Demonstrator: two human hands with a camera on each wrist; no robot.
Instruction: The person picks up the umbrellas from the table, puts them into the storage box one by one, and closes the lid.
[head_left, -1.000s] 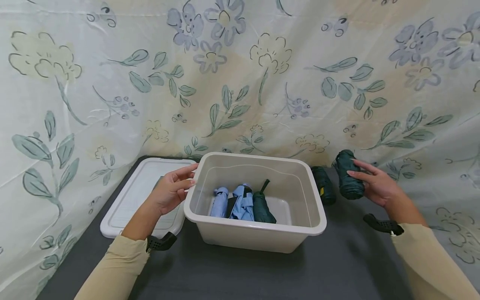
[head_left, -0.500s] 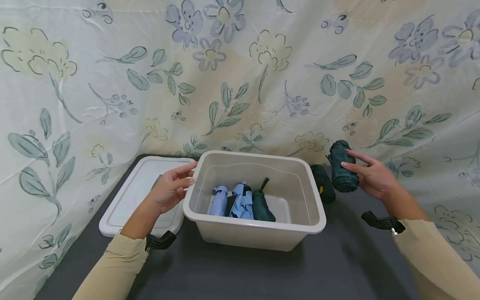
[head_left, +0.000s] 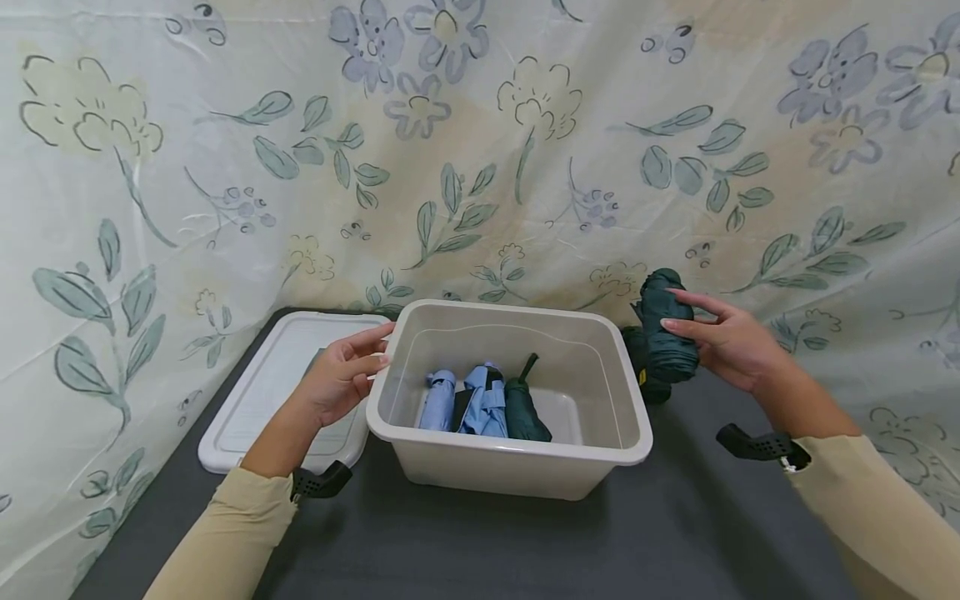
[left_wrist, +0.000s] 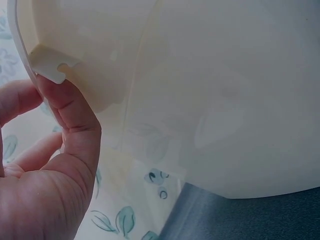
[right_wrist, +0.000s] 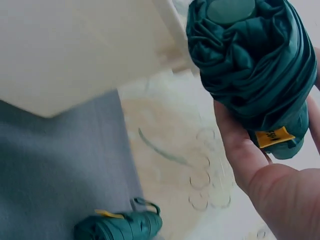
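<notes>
Flowers and leaves cover the cloth (head_left: 442, 208) behind the dark worktop (head_left: 480, 546). On the worktop stands a pale tub (head_left: 510, 475), between the two grips. The right grip (head_left: 727, 342) has its thumb and fingers closed around a dark green roll (head_left: 666, 329), up off the worktop. The roll sits just to the left of that grip, and the tub's right rim comes next, farther left. The roll's long way runs away from the person, its far end tipped up and leaning a bit left. Down below the right grip, another green roll (head_left: 656, 390) lies beside the tub's wall. The left grip (head_left: 341, 375) pinches the tub's left rim, well apart from the held roll, so the right grip is the near one. To the right of the left grip, down in the tub, are two blue bundles (head_left: 487, 404) and a small green roll (head_left: 527, 417), pointing nearly the same way as the held one. If the held roll goes left, the right rim looks like the thing to clear; it is hard to tell which is higher.
</notes>
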